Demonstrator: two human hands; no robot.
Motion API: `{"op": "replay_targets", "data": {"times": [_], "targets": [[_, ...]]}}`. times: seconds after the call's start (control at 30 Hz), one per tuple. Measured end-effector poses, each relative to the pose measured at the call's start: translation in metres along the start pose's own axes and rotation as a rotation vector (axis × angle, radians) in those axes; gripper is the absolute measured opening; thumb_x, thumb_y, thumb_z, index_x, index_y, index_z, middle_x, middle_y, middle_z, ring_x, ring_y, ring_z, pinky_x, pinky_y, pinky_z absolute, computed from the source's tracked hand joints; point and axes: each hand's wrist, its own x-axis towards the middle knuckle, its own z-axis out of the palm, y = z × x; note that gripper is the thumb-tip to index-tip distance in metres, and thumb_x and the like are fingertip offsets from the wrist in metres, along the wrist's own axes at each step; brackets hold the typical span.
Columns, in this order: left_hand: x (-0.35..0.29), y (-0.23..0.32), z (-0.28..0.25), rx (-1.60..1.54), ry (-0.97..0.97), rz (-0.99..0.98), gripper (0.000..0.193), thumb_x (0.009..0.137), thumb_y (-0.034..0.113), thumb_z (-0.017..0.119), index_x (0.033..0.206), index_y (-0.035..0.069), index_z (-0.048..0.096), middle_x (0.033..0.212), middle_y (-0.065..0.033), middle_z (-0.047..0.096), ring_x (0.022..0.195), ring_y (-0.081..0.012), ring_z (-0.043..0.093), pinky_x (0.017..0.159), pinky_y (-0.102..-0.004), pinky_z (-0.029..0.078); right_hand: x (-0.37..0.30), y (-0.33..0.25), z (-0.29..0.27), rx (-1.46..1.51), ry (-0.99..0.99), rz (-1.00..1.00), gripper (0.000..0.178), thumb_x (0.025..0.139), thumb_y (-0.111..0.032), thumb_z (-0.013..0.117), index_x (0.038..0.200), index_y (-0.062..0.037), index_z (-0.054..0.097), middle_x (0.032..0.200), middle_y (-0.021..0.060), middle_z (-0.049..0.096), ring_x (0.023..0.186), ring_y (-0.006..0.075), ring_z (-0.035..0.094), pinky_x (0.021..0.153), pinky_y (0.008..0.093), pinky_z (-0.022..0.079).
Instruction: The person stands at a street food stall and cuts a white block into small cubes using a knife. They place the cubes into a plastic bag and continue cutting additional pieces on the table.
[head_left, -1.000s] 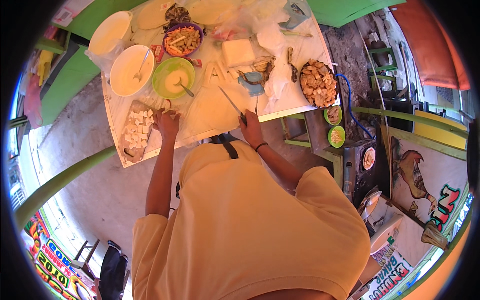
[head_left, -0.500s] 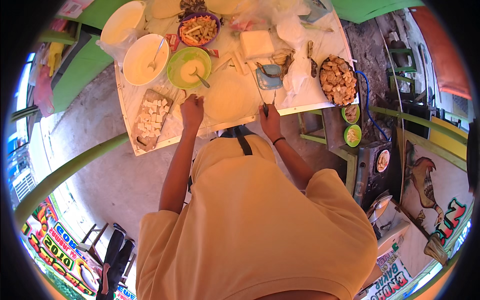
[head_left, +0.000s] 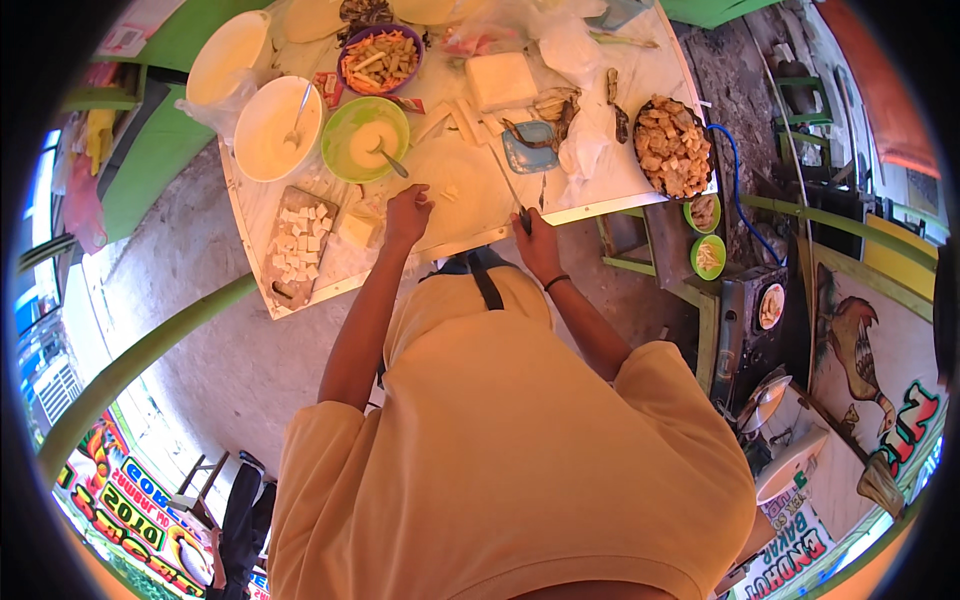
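Observation:
My right hand [head_left: 536, 240] is closed round the black handle of a knife [head_left: 505, 175], whose blade slants up and left over the table's near side. Over a pale round sheet or board [head_left: 470, 180], my left hand [head_left: 408, 214] has its fingers curled together; whether anything is in them is hidden. Small pale pieces [head_left: 450, 193] lie just to its right. A pale yellow block [head_left: 360, 228], seemingly in clear plastic, sits left of that wrist. Farther left, white cubes [head_left: 300, 240] cover a wooden cutting board [head_left: 285, 291].
Behind the left hand stand a green bowl [head_left: 336, 136] with batter and a spoon, white tubs [head_left: 246, 140], and a purple bowl [head_left: 349, 40] of cut food. A large pale block [head_left: 500, 82], a blue dish [head_left: 530, 155] and a heaped black plate [head_left: 672, 150] are toward the right.
My left hand has shifted right and slightly nearer, uncovering the yellow block. Small pale pieces now show on the sheet. The right hand keeps its hold on the knife.

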Motion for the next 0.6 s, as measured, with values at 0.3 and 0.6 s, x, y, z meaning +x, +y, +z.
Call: {"op": "replay_targets", "data": {"times": [0.3, 0.6], "targets": [[0.002, 0.012, 0.02, 0.231, 0.042, 0.15, 0.024, 0.083, 0.019, 0.066, 0.105, 0.009, 0.066, 0.094, -0.0159, 0.065, 0.083, -0.0328, 0.064, 0.075, -0.0401, 0.051, 0.015, -0.016, -0.011, -0.061, -0.165, -0.083, 0.033, 0.088, -0.032, 0.062, 0.08, -0.0011, 0.051, 0.062, 0.0203, 0.057, 0.063, 0.04, 0.059, 0.055, 0.0449, 0.045], [-0.023, 0.018, -0.021, 0.083, 0.313, -0.033, 0.02, 0.088, 0.023, 0.061, 0.094, 0.004, 0.066, 0.083, -0.0171, 0.066, 0.077, -0.0365, 0.062, 0.069, -0.0429, 0.049, 0.026, -0.002, -0.009, -0.179, -0.126, -0.052, 0.026, 0.088, -0.029, 0.061, 0.094, -0.0047, 0.055, 0.069, 0.0198, 0.063, 0.069, 0.0407, 0.063, 0.059, 0.0458, 0.05]]}}
